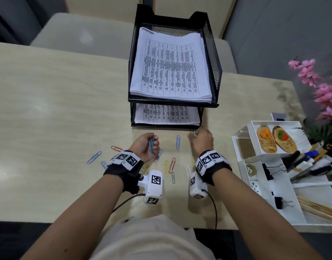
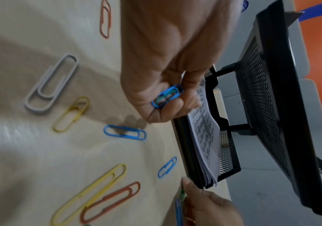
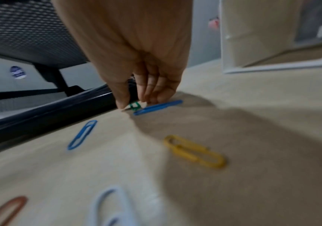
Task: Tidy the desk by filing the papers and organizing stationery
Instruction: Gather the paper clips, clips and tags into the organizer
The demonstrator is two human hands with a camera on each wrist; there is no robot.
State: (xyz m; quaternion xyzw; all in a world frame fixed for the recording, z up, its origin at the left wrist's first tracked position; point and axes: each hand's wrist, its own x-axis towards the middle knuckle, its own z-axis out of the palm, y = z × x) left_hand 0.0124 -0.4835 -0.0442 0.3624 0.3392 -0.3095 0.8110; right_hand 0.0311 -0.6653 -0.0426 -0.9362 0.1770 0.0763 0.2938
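The left hand [image 1: 145,145] is holding a small bunch of paper clips [image 1: 151,145], blue and green among them, its grip curled round them with the thumb pressing them against the fingers, hovering above the counter [image 1: 58,109]. The right hand [image 1: 201,140] is reaching down just in front of the lower tier of the black mesh paper tray [image 1: 211,53], its grip pinching a green paper clip [image 3: 135,105] between thumb and fingertips at the counter surface, with a blue paper clip [image 3: 157,107] lying just beside it. More loose paper clips are lying scattered on the counter between and around the two hands: a blue one [image 1: 178,142], an orange one [image 1: 172,165], a yellow one [image 1: 166,166], a white one [image 1: 187,169] and a pale blue one [image 1: 94,157] off to the left. Both tiers of the tray are carrying stacks of printed papers [image 1: 170,66] with table grids; the top sheet is bearing a handwritten word in its far corner that appears to read "ADMIN", though it is upside down and not fully clear. To the right, a white desk organizer [image 1: 255,166] is holding black binder clips [image 1: 280,202], pens and two wooden tags [image 1: 276,140] whose writing is too small to read, beside pink flowers [image 1: 321,87].
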